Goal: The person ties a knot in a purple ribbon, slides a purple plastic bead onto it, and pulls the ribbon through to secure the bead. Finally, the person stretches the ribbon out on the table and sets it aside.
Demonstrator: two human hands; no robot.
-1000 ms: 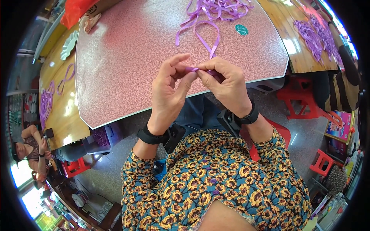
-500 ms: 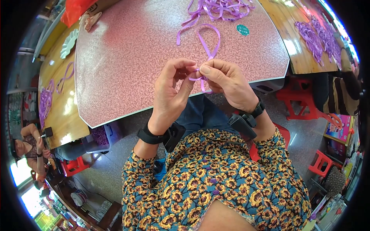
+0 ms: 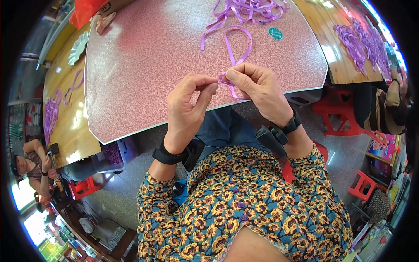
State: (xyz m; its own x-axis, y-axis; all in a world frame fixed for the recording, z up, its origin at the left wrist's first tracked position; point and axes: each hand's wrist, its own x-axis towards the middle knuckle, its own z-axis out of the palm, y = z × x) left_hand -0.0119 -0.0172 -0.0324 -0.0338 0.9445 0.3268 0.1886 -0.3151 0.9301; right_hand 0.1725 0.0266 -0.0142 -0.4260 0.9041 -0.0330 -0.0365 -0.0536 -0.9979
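Note:
A narrow purple ribbon [image 3: 230, 46] forms a long loop that lies on the pink speckled table, and its lower part runs up to my hands near the table's front edge. My right hand [image 3: 258, 89] pinches the ribbon between thumb and forefinger, with a small loop or knot at the fingertips. A short tail hangs below that grip. To its left, my left hand [image 3: 188, 107] has thumb and forefinger closed at the small loop's edge, seemingly on a bit of the ribbon; the fingertips hide how much.
A heap of purple ribbons [image 3: 251, 9] lies at the table's far side, near a round green sticker [image 3: 275, 33]. More ribbon bundles rest on wooden tables at right [image 3: 351, 48] and left [image 3: 51, 114]. Red stools [image 3: 336, 113] stand beside. Other people sit at both sides.
My left hand has moved a little left and down, away from my right hand, drawing at the small loop. The ribbon's large loop has shifted slightly. A person's arm at the far right has moved.

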